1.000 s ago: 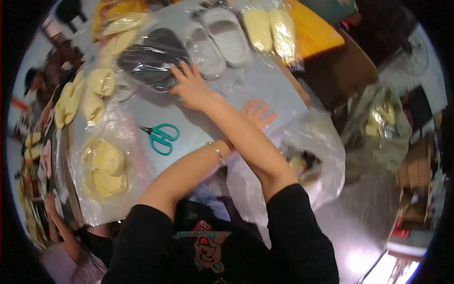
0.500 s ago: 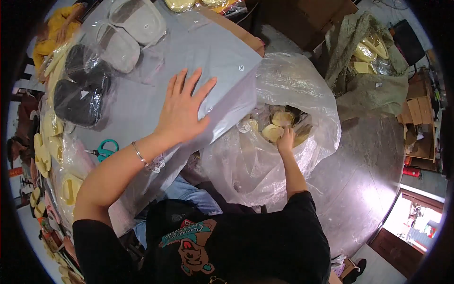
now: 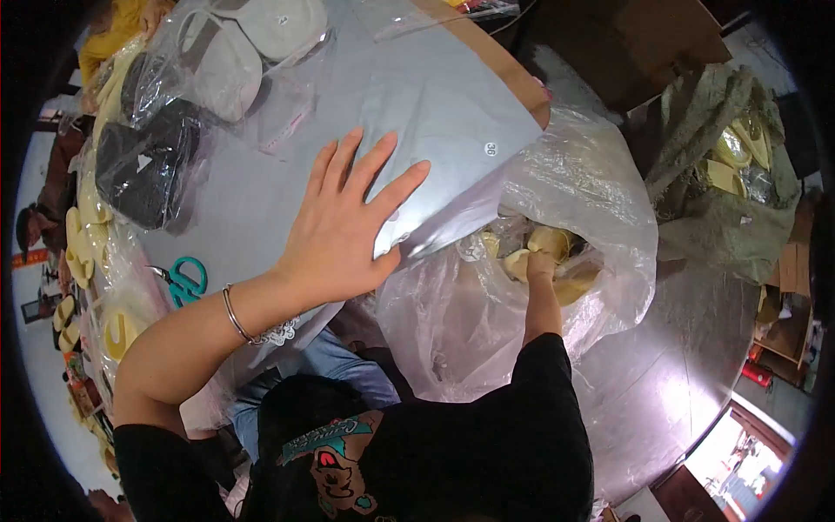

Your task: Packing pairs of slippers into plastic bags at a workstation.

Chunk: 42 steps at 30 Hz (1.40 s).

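Note:
My left hand [image 3: 344, 217] lies flat with spread fingers on the grey-covered table [image 3: 287, 187], near its right edge. My right hand [image 3: 541, 264] is down inside a large translucent plastic bag [image 3: 600, 200] to the right of the table. Its fingers are closed at a pale yellow slipper [image 3: 550, 239], though the fingertips are mostly hidden. More yellow pieces lie around it in the bag. On the table's left side are black slippers [image 3: 143, 178] in clear plastic, and grey-white slippers [image 3: 228, 74], also wrapped, lie beyond them.
Teal-handled scissors [image 3: 187, 280] lie left of my left forearm. A green woven sack [image 3: 731, 222] with yellow slippers stands at the far right, near a brown cardboard box [image 3: 644, 43]. Wrapped yellow slippers [image 3: 117, 335] line the left edge. Someone in yellow [image 3: 109, 39] is at the far left.
My right hand has gone slightly deeper into the bag among the yellow slippers. My left hand stays flat on the table. The whole view has shifted a little.

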Each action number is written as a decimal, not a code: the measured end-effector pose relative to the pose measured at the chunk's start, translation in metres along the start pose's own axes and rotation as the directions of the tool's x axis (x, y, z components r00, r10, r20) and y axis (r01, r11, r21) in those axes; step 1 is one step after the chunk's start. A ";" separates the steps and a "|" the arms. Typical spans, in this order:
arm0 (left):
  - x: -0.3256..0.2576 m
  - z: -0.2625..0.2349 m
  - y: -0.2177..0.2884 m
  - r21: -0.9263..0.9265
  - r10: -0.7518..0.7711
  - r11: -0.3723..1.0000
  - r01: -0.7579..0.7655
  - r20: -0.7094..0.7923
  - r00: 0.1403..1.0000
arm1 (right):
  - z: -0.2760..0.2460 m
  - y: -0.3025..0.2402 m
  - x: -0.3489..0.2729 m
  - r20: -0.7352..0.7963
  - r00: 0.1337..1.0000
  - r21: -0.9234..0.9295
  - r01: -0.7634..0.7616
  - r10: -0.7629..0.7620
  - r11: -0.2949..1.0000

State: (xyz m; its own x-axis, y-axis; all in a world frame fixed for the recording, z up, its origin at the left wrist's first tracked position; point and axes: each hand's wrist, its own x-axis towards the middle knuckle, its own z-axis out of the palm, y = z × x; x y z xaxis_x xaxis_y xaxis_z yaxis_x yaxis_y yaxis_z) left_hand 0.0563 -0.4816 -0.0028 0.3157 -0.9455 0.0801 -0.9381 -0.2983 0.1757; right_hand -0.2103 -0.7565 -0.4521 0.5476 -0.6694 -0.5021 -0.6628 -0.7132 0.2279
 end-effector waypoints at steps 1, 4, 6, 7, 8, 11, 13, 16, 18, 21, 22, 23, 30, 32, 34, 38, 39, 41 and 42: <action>-0.003 -0.001 -0.003 0.026 -0.016 1.000 0.016 0.019 1.000 | -0.019 -0.016 -0.004 0.258 0.965 0.122 0.021 -0.052 0.992; -0.006 -0.003 -0.006 0.033 -0.019 0.999 0.018 0.033 0.999 | -0.042 -0.023 -0.023 -0.056 0.911 -0.051 0.406 -0.408 0.913; -0.001 -0.001 -0.001 0.016 0.000 1.000 -0.001 0.020 1.000 | -0.034 -0.003 -0.027 -0.242 0.886 0.101 0.430 -0.397 0.897; -0.003 -0.001 -0.003 0.023 -0.005 1.000 0.004 0.024 1.000 | -0.039 -0.024 -0.025 -0.345 0.928 0.431 0.287 -0.137 0.856; -0.004 -0.001 -0.003 0.031 -0.014 0.999 0.013 0.024 1.000 | -0.045 -0.037 -0.023 -0.342 0.928 0.722 0.159 0.149 0.674; -0.003 0.000 -0.004 0.038 -0.017 0.999 0.016 0.030 0.999 | -0.042 -0.063 0.003 -0.028 0.971 0.978 -0.023 0.238 0.209; -0.003 -0.003 -0.004 0.054 -0.024 0.998 0.022 0.036 0.999 | -0.037 -0.090 0.030 0.139 0.956 0.990 -0.125 0.260 -0.069; -0.001 -0.004 -0.001 0.020 -0.006 1.000 0.006 0.001 1.000 | -0.011 -0.101 0.074 -0.218 0.888 0.941 0.080 0.406 0.330; 0.005 -0.003 0.007 -0.023 0.027 0.999 -0.027 0.015 1.000 | -0.048 -0.099 0.114 -0.174 0.880 0.971 0.079 0.442 0.226; -0.003 0.000 -0.005 -0.020 -0.031 0.999 0.031 0.002 1.000 | -0.070 -0.165 0.115 -0.127 0.938 0.991 0.131 0.321 0.010; -0.003 0.001 -0.007 -0.075 -0.015 0.997 0.014 -0.015 1.000 | -0.070 -0.152 0.114 -0.115 0.949 0.990 0.135 0.294 -0.048; -0.002 0.002 -0.005 -0.066 -0.031 0.997 0.028 -0.033 0.999 | -0.081 -0.146 0.118 -0.102 0.954 0.986 0.135 0.282 -0.100; -0.011 -0.005 -0.006 -0.148 0.023 0.988 -0.038 -0.100 0.995 | -0.081 -0.125 0.055 0.032 0.993 0.897 0.021 0.112 -0.442; -0.011 -0.004 -0.005 -0.146 0.043 0.988 -0.057 -0.093 0.995 | -0.089 -0.119 0.038 0.076 0.993 0.851 -0.015 0.094 -0.525; -0.011 -0.001 -0.006 -0.156 0.052 0.986 -0.064 -0.080 0.995 | -0.094 -0.100 0.014 0.120 0.988 0.799 -0.040 0.094 -0.600; -0.012 0.002 -0.006 -0.166 0.051 0.984 -0.066 -0.094 0.994 | -0.103 -0.048 -0.045 0.258 0.957 0.685 -0.085 0.132 -0.723; -0.009 0.001 -0.003 -0.150 0.052 0.986 -0.071 -0.126 0.991 | -0.108 -0.019 -0.056 0.257 0.945 0.763 -0.070 0.202 -0.643; -0.022 0.004 -0.016 -0.065 -0.003 0.998 -0.004 -0.107 0.994 | -0.152 -0.038 -0.105 0.271 0.916 0.817 -0.057 0.295 -0.573; -0.021 0.006 -0.017 -0.091 0.008 0.996 -0.018 -0.115 0.993 | -0.173 -0.028 -0.130 0.272 0.885 0.856 -0.044 0.377 -0.515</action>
State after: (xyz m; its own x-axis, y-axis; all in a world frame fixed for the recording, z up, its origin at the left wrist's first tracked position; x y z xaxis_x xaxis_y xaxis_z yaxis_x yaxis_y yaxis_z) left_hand 0.0649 -0.4571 -0.0132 0.3227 -0.9264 0.1939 -0.9269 -0.2678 0.2628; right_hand -0.1744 -0.6861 -0.2488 0.0962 -0.8049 -0.5855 -0.1202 0.5745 -0.8096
